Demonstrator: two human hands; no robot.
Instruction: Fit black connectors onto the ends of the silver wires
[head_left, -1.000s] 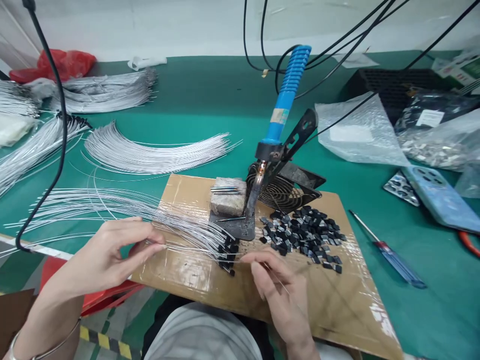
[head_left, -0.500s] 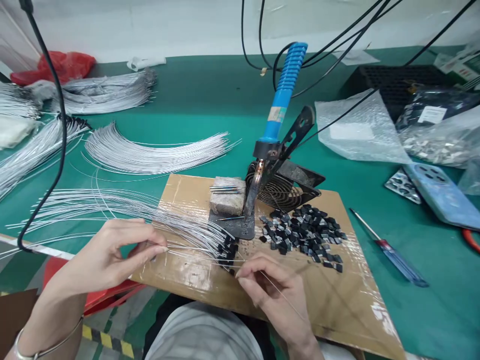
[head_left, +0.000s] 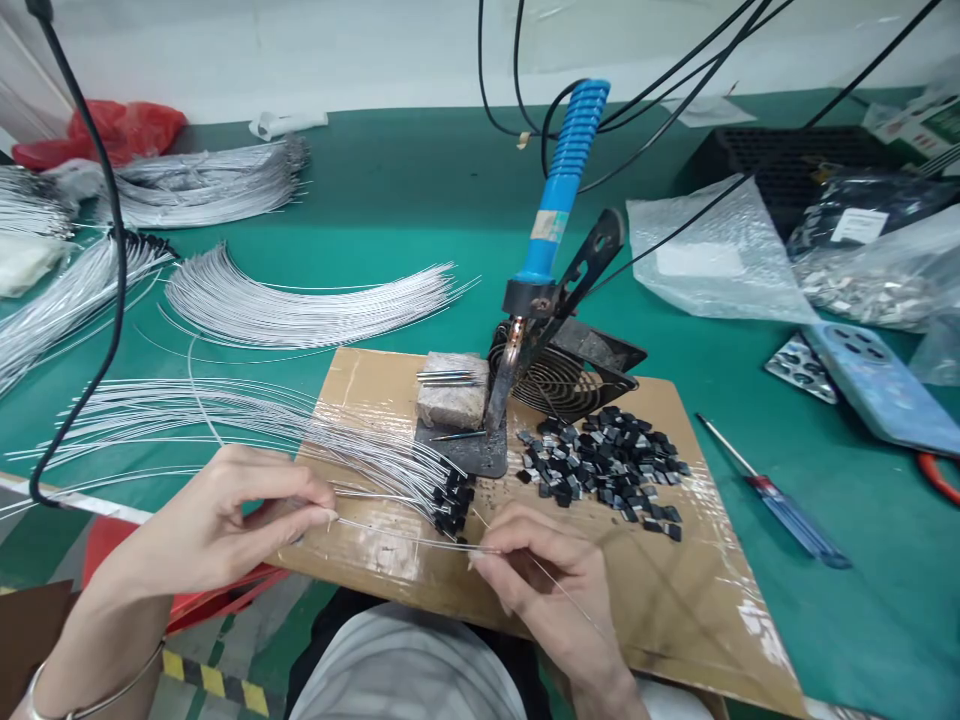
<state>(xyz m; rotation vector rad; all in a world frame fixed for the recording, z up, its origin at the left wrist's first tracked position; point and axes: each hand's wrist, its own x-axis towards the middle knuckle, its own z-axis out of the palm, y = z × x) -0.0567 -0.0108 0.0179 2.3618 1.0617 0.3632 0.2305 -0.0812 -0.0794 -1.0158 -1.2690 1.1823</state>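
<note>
Head view, hands (head_left: 225, 520) (head_left: 551, 575) pinched, gripping thin wire (head_left: 420, 541)

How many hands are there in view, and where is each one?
2: the left hand at the left edge of the cardboard, the right hand over its near side, with a thin wire between them.

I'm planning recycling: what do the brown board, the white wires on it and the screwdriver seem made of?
Board: probably cardboard, brown; glossy where glare shows, perhaps film-covered. Wires: likely plastic-coated, from their even white sheen; inside can't be told. Screwdriver: glinting shaft, likely metal; bluish, translucent-looking handle, probably plastic.
</note>
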